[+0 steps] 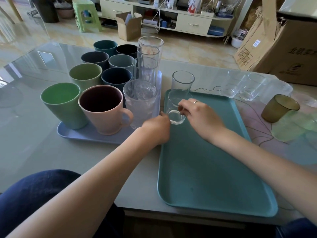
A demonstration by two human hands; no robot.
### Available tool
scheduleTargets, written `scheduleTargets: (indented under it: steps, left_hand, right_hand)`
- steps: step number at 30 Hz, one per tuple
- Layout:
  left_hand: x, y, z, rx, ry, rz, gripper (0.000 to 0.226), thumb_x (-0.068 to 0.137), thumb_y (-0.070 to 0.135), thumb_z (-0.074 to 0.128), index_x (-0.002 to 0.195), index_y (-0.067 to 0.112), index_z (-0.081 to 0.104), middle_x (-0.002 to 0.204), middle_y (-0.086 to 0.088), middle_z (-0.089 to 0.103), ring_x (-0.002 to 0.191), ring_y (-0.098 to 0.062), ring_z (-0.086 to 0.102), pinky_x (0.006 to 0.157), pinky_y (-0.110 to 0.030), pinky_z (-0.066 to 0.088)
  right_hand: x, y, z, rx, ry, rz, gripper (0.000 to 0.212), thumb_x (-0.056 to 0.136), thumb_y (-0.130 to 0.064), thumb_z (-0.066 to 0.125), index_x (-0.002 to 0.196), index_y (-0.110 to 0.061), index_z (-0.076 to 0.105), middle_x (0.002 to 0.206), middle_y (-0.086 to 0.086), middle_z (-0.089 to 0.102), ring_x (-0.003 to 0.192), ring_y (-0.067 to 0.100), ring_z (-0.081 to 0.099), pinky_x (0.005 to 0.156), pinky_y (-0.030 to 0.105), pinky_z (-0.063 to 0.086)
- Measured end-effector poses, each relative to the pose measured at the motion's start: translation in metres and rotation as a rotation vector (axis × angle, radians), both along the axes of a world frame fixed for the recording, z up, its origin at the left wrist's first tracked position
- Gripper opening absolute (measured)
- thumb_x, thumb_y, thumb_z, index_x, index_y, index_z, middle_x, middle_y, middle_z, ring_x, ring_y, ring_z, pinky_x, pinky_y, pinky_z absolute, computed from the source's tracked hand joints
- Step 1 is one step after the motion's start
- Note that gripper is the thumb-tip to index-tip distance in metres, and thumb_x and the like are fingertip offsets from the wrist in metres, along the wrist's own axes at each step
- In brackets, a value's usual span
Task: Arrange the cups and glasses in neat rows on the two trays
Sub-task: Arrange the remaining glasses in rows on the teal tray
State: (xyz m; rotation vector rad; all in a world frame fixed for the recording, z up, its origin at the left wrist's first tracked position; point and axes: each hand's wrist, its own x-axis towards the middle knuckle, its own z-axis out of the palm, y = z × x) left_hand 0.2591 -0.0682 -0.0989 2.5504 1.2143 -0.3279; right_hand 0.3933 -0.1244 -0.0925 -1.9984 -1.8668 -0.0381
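Both your left hand [157,129] and right hand [199,115] are pinching a clear glass [176,107] down onto the nearly bare teal tray [214,169], while the blue tray [96,136] is looking full and several glasses [240,86] are waiting on the table [34,152].

A glossy marble-patterned tile floor [197,48] is seen beyond a glass-topped table [42,69], and daylight is reflected in both. A long cream cabinet [193,24] with drawers and cluttered open shelves is set along the far side. A stack of green plastic stools [85,14] is placed at its left, an open cardboard box [128,26] before it, and large cardboard cartons [283,48] at the right.
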Motion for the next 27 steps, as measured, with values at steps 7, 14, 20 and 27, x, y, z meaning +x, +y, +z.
scheduleTargets:
  steps: [7,14,20,27]
  left_hand:
    - [0.001,0.0,-0.003,0.024,-0.006,0.002,0.062,0.093,0.006,0.037,0.145,-0.006,0.007,0.14,-0.019,0.042,0.122,-0.038,0.049,0.09,-0.04,0.043]
    - [0.001,0.0,-0.002,0.028,-0.005,0.009,0.063,0.092,0.005,0.036,0.147,-0.003,0.007,0.14,-0.02,0.042,0.121,-0.038,0.049,0.089,-0.039,0.042]
    - [0.003,-0.004,-0.006,0.117,0.044,-0.016,0.063,0.095,0.007,0.037,0.146,-0.007,0.004,0.141,-0.019,0.041,0.121,-0.037,0.05,0.09,-0.04,0.044]
    - [0.005,-0.004,-0.011,0.194,0.071,-0.041,0.064,0.095,0.007,0.037,0.146,-0.008,0.002,0.139,-0.019,0.044,0.116,-0.034,0.055,0.082,-0.039,0.045]
  right_hand:
    - [0.007,-0.006,0.001,-0.053,0.032,0.026,0.02,0.096,-0.021,0.047,0.114,-0.016,0.057,0.115,0.004,0.059,0.098,0.03,0.059,0.079,0.042,0.049]
    - [0.027,-0.014,0.019,0.242,0.031,-0.004,0.027,0.094,-0.021,0.05,0.119,-0.018,0.059,0.121,0.002,0.059,0.07,0.013,0.052,0.068,0.032,0.046]
    - [0.136,0.019,0.035,0.043,-0.063,-0.526,0.038,0.095,-0.019,0.046,0.132,-0.012,0.041,0.137,0.016,0.044,0.111,0.039,0.053,0.084,0.044,0.045]
    - [0.19,0.062,0.006,-0.183,-0.011,-0.58,0.022,0.091,-0.017,0.056,0.108,-0.003,0.055,0.114,0.025,0.058,0.103,0.039,0.055,0.087,0.041,0.044]
